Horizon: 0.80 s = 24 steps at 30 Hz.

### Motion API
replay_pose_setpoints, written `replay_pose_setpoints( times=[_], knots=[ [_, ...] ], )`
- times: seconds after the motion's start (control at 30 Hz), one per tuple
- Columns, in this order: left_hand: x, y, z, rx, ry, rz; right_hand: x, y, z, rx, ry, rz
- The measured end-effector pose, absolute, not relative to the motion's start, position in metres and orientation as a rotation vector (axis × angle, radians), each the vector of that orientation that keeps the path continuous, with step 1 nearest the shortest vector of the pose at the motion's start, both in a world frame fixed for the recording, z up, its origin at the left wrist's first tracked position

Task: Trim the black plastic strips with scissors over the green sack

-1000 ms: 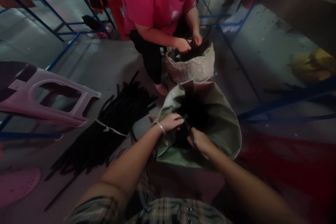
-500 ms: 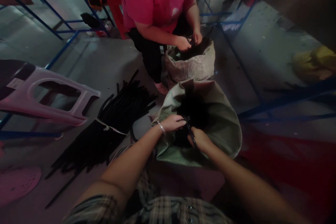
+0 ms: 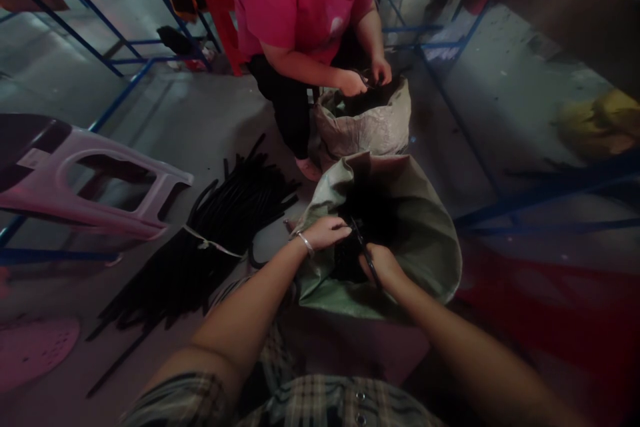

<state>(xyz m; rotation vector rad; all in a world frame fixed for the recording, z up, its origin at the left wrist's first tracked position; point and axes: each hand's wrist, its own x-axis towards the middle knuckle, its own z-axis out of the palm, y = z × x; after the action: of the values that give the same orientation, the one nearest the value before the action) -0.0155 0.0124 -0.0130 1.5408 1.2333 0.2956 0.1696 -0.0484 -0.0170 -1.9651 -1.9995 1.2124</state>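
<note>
Pale label (image 3: 34, 158) on stool (image 3: 50, 181), blurred, no readable text

It's dim in here; pale glare streaks the grey floor (image 3: 43, 53) off left; the nearer sack (image 3: 433, 233) swallows light, its depths unreadably black; outer edges stretch and blur.

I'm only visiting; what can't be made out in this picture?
All in the head view:
Contents of the near sack: lost in black shadow.
Whether the left hand holds anything: dark against dark.
Exact kind of dark tool in the right hand: too dim and blurred.
Rest of the stool: cut off by the left edge.
</note>
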Motion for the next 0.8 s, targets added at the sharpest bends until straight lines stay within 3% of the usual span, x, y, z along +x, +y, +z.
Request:
replay_pose_setpoints(
  times=[0.47, 0.8],
  knots=[
    [-0.017, 0.016, -0.022, 1.603, 1.252, 0.307, 0.171, -0.050, -0.034, -1.950, -1.902, 1.274],
    [-0.013, 0.015, -0.010, 1.302, 1.228, 0.359, 0.174, -0.049, -0.033, -1.851, -2.086, 1.251]
  ],
)
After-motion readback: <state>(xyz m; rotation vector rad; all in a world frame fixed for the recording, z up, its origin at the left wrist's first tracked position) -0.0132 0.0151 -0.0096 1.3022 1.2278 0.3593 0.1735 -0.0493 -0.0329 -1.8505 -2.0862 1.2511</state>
